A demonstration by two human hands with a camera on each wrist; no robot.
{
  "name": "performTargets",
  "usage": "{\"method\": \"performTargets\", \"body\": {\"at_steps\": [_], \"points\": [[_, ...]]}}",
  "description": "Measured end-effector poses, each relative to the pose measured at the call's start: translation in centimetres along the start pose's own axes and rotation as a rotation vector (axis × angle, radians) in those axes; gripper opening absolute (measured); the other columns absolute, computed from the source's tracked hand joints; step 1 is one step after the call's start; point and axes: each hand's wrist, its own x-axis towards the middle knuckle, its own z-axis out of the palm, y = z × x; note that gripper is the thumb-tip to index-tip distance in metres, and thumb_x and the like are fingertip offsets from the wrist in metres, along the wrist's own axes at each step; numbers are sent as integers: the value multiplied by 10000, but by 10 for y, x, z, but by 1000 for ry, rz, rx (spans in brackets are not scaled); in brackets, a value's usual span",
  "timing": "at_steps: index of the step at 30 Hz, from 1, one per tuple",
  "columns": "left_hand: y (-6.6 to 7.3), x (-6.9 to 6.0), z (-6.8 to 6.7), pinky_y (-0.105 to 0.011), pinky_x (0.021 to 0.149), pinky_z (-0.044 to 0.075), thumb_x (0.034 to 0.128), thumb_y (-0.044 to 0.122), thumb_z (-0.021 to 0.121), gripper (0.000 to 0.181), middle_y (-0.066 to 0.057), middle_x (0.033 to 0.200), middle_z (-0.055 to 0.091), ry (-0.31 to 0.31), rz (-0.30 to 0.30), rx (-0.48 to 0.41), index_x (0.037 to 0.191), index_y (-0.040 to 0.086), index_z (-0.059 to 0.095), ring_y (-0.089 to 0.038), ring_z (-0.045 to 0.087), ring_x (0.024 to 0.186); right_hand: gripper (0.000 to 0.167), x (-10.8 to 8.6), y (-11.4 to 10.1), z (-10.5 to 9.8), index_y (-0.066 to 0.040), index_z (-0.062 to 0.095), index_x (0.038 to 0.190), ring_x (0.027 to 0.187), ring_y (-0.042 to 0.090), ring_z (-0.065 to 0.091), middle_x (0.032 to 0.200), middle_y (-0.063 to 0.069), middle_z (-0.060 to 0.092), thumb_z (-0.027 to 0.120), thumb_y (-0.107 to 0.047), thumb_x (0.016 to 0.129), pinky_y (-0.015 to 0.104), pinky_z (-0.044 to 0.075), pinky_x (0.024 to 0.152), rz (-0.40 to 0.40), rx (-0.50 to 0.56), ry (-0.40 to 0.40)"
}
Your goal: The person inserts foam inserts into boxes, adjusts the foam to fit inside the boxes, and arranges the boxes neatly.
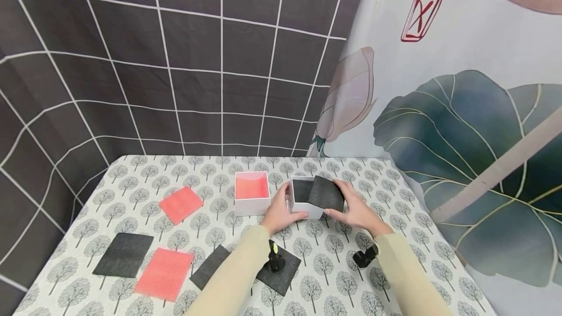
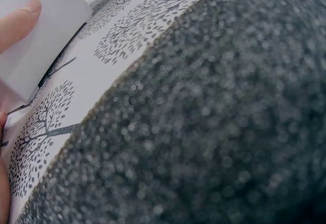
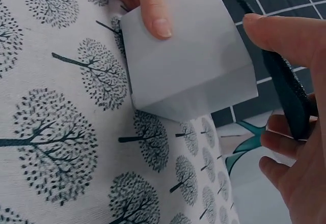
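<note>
My left hand (image 1: 280, 211) grips the left side of an open white box (image 1: 312, 212), its thumb lying across the front wall. Dark cloth (image 1: 302, 190) shows inside that box. In my right hand (image 1: 357, 211), a black cloth square (image 1: 326, 193) is pinched, tilted over the box's right part. The right wrist view shows this black square (image 3: 288, 91) nearly edge-on between the thumb and fingers, apart from the white box (image 3: 183, 51). A speckled dark cloth (image 2: 204, 112) fills much of the left wrist view.
Left of my left hand stands a second white box (image 1: 252, 207) with red cloth (image 1: 251, 187) inside. Two red squares (image 1: 164, 274) and several black squares (image 1: 124, 255) lie on the tree-print tablecloth (image 1: 219, 206). A dark grid curtain (image 1: 189, 87) hangs behind the table.
</note>
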Motion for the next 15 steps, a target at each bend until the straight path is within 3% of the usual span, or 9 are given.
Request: {"method": "performTargets", "body": {"at_steps": [15], "points": [[-3,1,0,-363,945,426,616,517,811,1095,-8,1291,438,-6,4,3,1463,167,212,-159,474,1107,908,31,-12,-1,-68,286,1435,1174,333,432,1381,173,366,725,-438,731,557,414,925,-87,-66,-92]]}}
